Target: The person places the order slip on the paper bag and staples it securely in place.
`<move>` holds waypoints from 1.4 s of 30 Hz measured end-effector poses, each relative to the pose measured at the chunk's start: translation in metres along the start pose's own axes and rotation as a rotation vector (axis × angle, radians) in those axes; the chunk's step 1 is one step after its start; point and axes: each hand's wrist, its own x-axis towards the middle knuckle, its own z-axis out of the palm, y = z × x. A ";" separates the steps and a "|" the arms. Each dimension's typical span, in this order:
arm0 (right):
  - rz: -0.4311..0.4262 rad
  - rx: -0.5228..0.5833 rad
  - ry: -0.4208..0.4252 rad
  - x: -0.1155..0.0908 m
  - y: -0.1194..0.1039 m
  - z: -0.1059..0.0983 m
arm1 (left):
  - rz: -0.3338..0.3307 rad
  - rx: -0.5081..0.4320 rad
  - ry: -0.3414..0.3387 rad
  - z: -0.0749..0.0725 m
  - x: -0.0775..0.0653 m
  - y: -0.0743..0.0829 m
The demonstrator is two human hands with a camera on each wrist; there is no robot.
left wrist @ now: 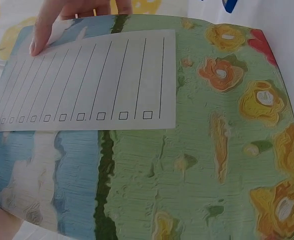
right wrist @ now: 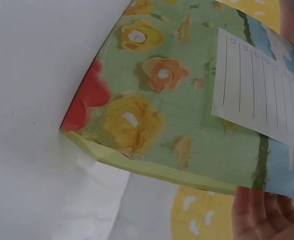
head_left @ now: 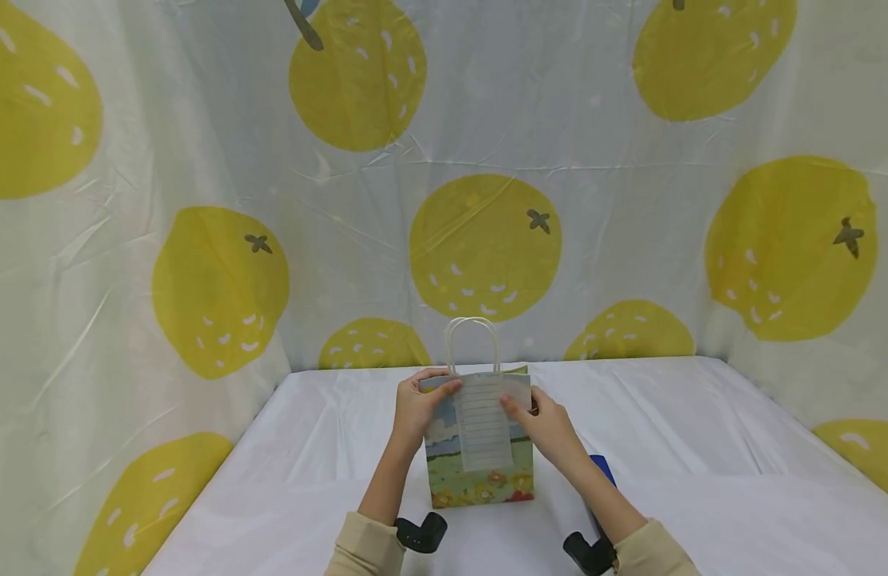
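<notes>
A paper gift bag (head_left: pixel 444 480) with painted flowers, grass and sky stands upright on the white table, its white handles (head_left: pixel 473 322) pointing up. Against its front lies a lined checklist sheet (head_left: pixel 485 432) with small square boxes down one side. My left hand (head_left: pixel 414 410) grips the bag's upper left edge, thumb in front near the sheet's top corner. On the other side, my right hand (head_left: pixel 546 424) holds the upper right edge, its thumb pressing the sheet's right border and its fingers behind the bag. Flowers along the bag's lower part show in the right wrist view.
A blue object (head_left: pixel 602 468) lies on the table (head_left: pixel 329 448) behind my right forearm, partly hidden. Black wrist cameras (head_left: pixel 422 534) sit on both wrists. A white curtain (head_left: pixel 358 240) printed with yellow fruit hangs around the back and sides.
</notes>
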 end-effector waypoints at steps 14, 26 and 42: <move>-0.261 0.136 0.162 0.013 -0.017 -0.009 | 0.006 0.010 -0.085 -0.005 0.003 0.001; -0.284 0.100 0.197 0.014 -0.024 -0.006 | 0.033 0.002 -0.113 -0.007 0.001 0.001; -0.292 0.079 0.209 0.014 -0.022 -0.003 | 0.024 -0.011 -0.119 -0.008 0.000 0.000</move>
